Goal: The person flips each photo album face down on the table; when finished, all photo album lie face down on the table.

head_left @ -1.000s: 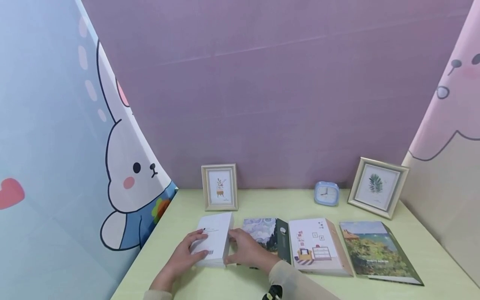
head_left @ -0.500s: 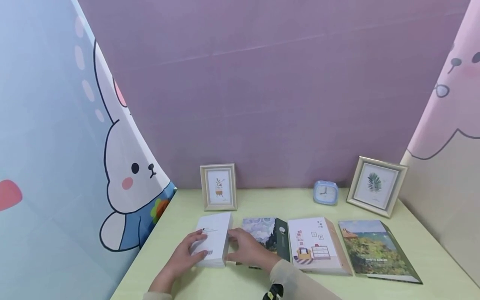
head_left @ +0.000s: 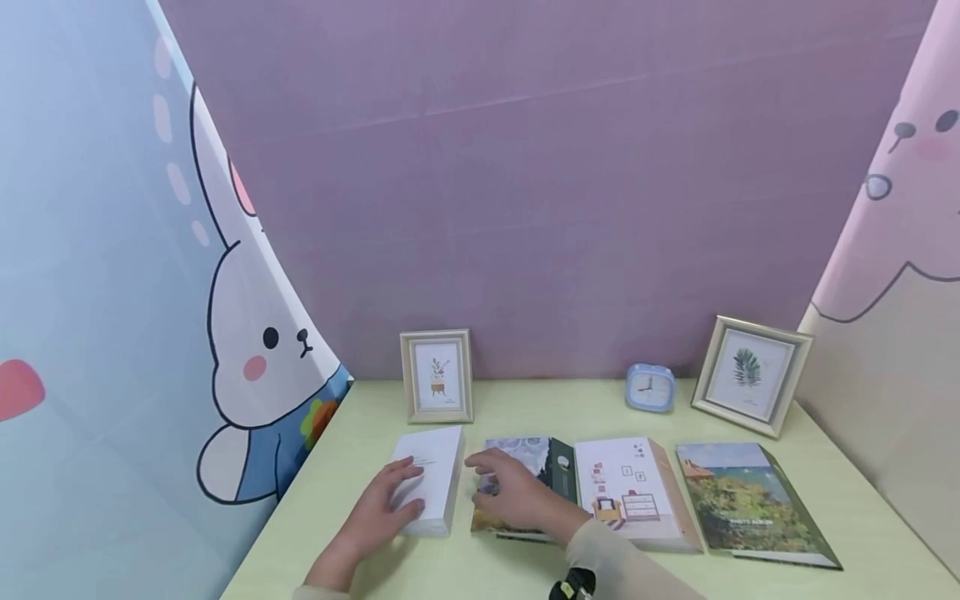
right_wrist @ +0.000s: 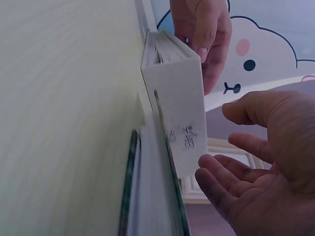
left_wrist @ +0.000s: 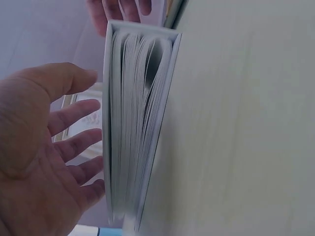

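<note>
A thick white album [head_left: 438,462] lies flat at the left of the table, its page edges [left_wrist: 133,123] showing in the left wrist view. My left hand [head_left: 378,510] is at its near left part, fingers loosely spread over the cover; whether the fingertips touch it I cannot tell. To the right of the white album, my right hand [head_left: 517,493] hovers above a dark green album with a painted landscape [head_left: 525,454] and partly hides it. The right wrist view shows the right fingers and thumb apart, holding nothing, beside the white album's spine [right_wrist: 179,118].
Right of the green album lie an album with a furniture drawing [head_left: 630,492] and a landscape photo album [head_left: 750,500]. Behind stand a plant picture frame [head_left: 437,375], a blue alarm clock [head_left: 650,387] and a leaf picture frame [head_left: 752,375]. Printed curtains flank the table.
My right hand has let go of the white album's right edge and moved right, over the green album. The left hand has shifted slightly right. The white album stays in place.
</note>
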Tool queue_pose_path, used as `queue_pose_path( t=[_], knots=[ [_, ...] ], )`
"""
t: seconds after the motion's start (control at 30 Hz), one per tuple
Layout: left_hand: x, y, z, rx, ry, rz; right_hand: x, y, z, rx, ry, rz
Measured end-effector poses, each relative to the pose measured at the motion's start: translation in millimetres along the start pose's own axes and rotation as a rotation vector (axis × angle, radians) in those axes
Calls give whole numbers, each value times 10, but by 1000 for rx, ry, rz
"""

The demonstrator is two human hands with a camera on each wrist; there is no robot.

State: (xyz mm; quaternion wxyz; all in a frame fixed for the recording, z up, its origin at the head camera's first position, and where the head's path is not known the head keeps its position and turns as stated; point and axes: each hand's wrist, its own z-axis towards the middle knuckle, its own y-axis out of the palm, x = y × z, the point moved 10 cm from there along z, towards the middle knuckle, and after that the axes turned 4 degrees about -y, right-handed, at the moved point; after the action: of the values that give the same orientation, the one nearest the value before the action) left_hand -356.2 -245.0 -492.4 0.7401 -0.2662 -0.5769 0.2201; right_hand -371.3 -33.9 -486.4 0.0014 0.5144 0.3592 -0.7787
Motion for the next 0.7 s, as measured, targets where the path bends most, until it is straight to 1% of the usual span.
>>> queue_pose_path(
  t=[0.13,0.17,0.23,0.4,0.5,0.63,0.7],
  knots=[
    [76,49,36,-1,-1,28,32,-212,-129,-3,-14,-54],
    [102,58,46,0,9,42,45,-265,-164,-5,-17,-63],
    [127,78,60,0,0,54,78,-375,-244,-6,-14,-82],
    [184,102,65,15,15,71,125,-651,-438,30,-22,-134],
    [233,91,76,45,64,106,104,-825,-527,70,-48,-168],
    [301,73,109,83,142,165,97,-1057,-657,113,-49,-205],
    [333,62,120,90,154,188,117,-1161,-740,132,-42,-222]
  ],
)
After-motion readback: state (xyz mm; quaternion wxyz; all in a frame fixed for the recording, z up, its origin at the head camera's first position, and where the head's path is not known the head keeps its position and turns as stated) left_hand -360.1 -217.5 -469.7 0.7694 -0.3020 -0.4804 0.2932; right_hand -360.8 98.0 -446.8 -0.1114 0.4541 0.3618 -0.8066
